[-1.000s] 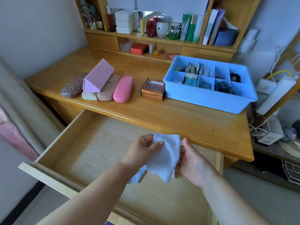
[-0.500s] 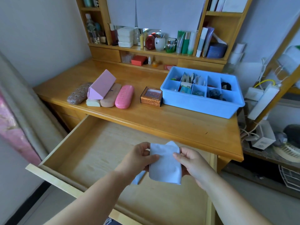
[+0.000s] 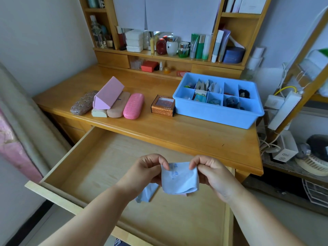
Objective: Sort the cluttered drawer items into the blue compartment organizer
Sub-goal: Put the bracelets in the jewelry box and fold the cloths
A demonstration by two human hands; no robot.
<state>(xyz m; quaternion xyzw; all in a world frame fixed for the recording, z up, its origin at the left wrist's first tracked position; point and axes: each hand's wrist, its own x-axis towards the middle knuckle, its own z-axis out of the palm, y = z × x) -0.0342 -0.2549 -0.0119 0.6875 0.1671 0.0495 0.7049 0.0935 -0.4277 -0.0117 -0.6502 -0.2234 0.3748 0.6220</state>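
Over the open drawer (image 3: 99, 167), the left hand (image 3: 145, 172) and right hand (image 3: 212, 173) each pinched a top corner of a pale blue cloth (image 3: 179, 180), whose faint blue print was too small to read. A second bit of blue fabric (image 3: 146, 193) hung below the left hand, its top hidden. On the table (image 3: 186, 134), the blue organizer (image 3: 218, 112) held small things hard to make out behind its dividers.
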